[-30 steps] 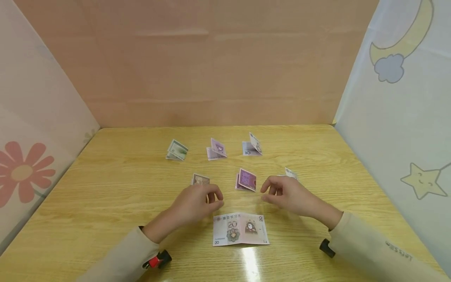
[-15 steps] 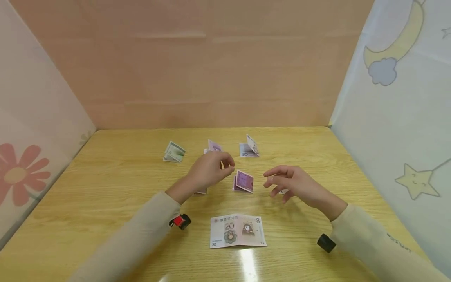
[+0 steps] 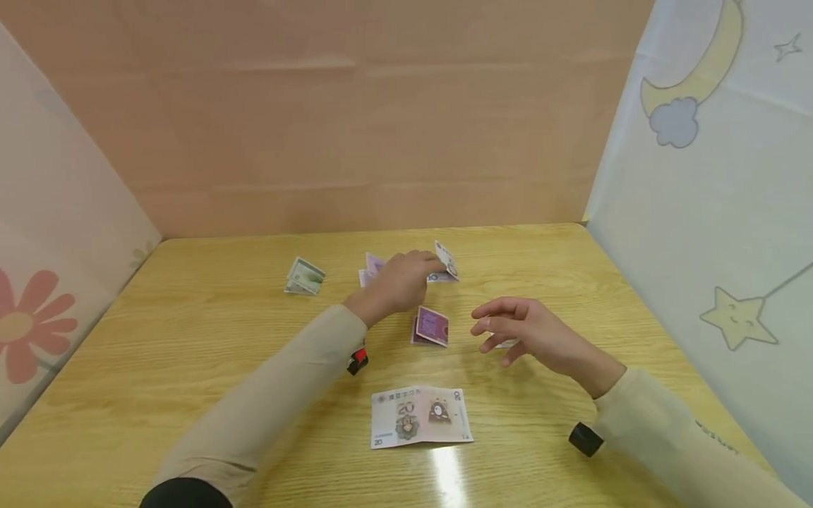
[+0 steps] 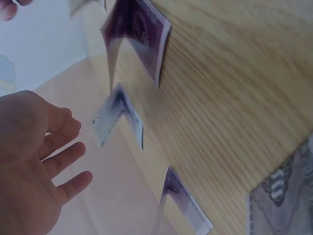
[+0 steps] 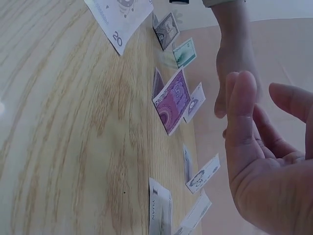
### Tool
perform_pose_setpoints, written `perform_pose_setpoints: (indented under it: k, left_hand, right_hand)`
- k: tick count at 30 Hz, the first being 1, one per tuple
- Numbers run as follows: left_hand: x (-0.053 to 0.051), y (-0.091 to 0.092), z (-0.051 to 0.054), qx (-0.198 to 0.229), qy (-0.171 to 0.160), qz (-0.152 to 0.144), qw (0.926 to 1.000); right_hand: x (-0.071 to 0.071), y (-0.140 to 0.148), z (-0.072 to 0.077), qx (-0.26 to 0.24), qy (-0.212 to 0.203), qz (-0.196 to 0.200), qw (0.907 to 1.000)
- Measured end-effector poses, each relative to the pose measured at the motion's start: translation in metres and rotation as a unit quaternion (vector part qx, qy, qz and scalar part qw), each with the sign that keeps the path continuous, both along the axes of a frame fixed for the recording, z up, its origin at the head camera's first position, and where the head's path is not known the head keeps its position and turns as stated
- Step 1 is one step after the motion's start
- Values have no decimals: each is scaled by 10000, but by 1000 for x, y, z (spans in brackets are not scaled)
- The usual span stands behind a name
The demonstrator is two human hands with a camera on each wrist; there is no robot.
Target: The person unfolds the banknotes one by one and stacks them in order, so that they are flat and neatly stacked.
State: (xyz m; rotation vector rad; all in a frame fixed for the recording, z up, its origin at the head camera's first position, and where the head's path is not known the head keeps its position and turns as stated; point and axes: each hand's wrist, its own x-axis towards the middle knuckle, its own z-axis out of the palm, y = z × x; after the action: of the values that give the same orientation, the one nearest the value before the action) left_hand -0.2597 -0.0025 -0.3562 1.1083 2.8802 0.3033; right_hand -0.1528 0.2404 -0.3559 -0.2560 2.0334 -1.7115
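Observation:
My left hand (image 3: 406,279) reaches across the table, its fingers just short of a folded blue 10 banknote (image 3: 447,261). In the left wrist view a gap shows between the loosely bent fingers and that banknote. It partly covers a light purple folded banknote (image 3: 372,265). My right hand (image 3: 533,335) hovers with spread, relaxed fingers, holding nothing, in front of a whitish folded banknote (image 3: 506,343) that it mostly hides. Between the hands stands a dark purple folded banknote (image 3: 432,327). An unfolded 20 banknote (image 3: 421,418) with a centre crease lies nearer me.
At the back left stands a green folded banknote (image 3: 306,274). A brown folded banknote (image 5: 167,31) shows in the right wrist view, while my left arm hides it in the head view. Printed cloth walls (image 3: 406,141) enclose the wooden table (image 3: 190,339).
My left hand has moved away from near the brown banknote, forward and right to the blue 10 banknote. My right hand's fingers have spread. The banknotes stay where they were.

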Motion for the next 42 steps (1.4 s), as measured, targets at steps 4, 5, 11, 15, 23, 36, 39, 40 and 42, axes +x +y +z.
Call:
perform_pose_setpoints:
  k: [4, 5, 11, 15, 23, 36, 39, 40, 42]
  left_hand:
    - [-9, 8, -4, -586, -27, 51, 9983]
    - [-10, 9, -6, -716, -11, 60, 9974]
    - [-15, 12, -14, -1032, -14, 55, 9946]
    - [-16, 9, -18, -1068, 39, -90, 9942]
    - [-17, 6, -26, -1059, -519, -187, 9928]
    - [-22, 8, -23, -1037, -863, -305, 9904]
    - [-23, 8, -24, -1019, -948, -267, 9899]
    - [-23, 7, -24, -1018, -974, -255, 9897]
    - [-22, 6, -26, -1010, -1006, -226, 9895]
  right_hand:
    - [2, 0, 1, -51, -23, 2, 10000]
    - [2, 0, 1, -61, -37, -2, 10000]
    - [4, 1, 4, -48, -82, -37, 9999]
    - [1, 0, 7, 65, -15, -47, 10000]
    - [-19, -11, 15, 241, 89, -224, 9994]
    - [-102, -9, 15, 1065, 342, -986, 9888]
    - [-120, -8, 14, 1212, 287, -1065, 9865]
    - [-125, -9, 13, 1278, 252, -1046, 9860]
    - [-135, -10, 12, 1371, 155, -956, 9858]
